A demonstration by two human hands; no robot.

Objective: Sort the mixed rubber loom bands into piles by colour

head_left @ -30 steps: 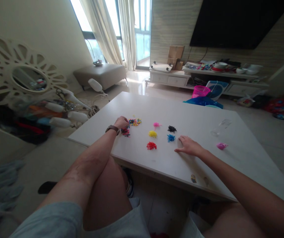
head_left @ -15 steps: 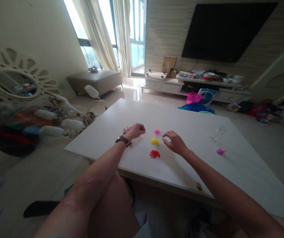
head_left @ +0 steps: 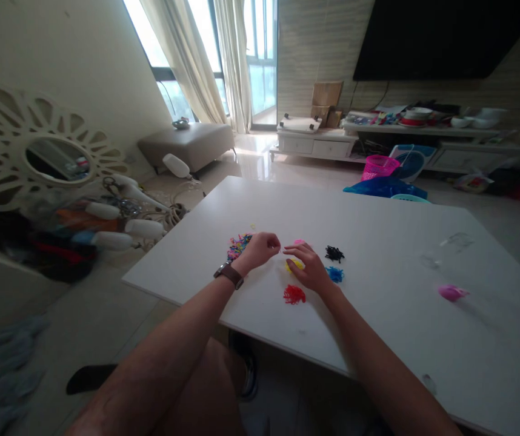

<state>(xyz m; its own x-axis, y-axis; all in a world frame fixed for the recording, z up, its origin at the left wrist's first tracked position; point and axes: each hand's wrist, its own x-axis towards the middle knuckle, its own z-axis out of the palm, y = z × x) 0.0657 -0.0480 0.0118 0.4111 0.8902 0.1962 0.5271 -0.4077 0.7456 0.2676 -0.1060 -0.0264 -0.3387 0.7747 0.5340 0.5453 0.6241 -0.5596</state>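
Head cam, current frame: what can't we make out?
All in the head view:
- Left hand: whether its fingertips hold a piece; too small.
- Mixed-colour pile: right part, hidden by the left hand.
- Yellow pile and pink pile: partly hidden by the right hand.
- Black screen: top, cut off by the picture's edge.

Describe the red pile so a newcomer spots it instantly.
Start at the white table, then find the right hand over it. Just below it in view lies the red pile, a loose heap of small pieces; its solid red sets it apart from the blue pile and black pile farther right.
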